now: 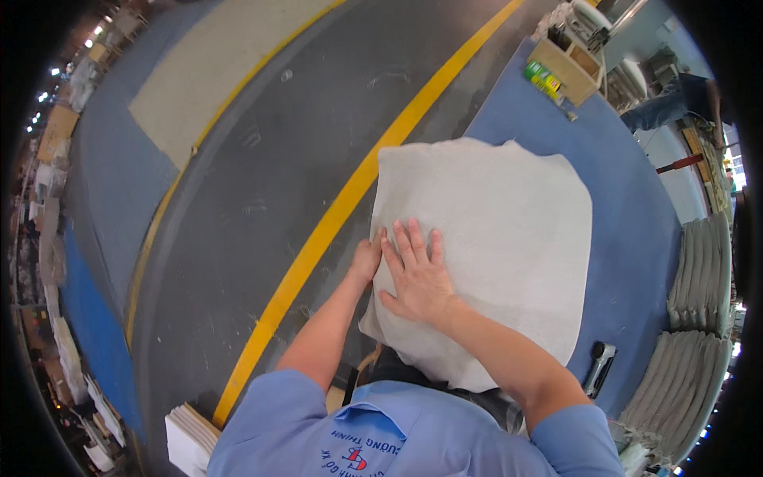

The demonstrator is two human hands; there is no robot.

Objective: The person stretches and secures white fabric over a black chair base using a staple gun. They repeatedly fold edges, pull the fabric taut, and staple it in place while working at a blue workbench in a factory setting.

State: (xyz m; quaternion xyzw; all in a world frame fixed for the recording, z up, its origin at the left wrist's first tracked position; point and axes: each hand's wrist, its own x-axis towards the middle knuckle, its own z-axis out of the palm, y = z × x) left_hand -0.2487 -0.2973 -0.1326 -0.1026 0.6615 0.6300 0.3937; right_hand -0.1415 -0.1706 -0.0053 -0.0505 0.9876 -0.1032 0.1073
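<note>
A large off-white fabric piece [493, 238] with rounded corners and an uneven far edge lies over the blue work surface in front of me. Its left side reaches past that surface, over the floor. My right hand [417, 274] rests palm down on it near the left edge, fingers spread. Right beside it, my left hand [368, 258] is closed around the fabric's left edge, its fingertips partly hidden. What lies beneath the fabric is covered.
On the blue work surface [628, 207] lie a silver-and-black hand tool [600, 370], a green-and-yellow package [542, 79] and a wooden box [568, 67]. Stacked grey padded pieces [699, 278] stand at right. White boards [191, 441] stand lower left. Another person [664, 107] is far right.
</note>
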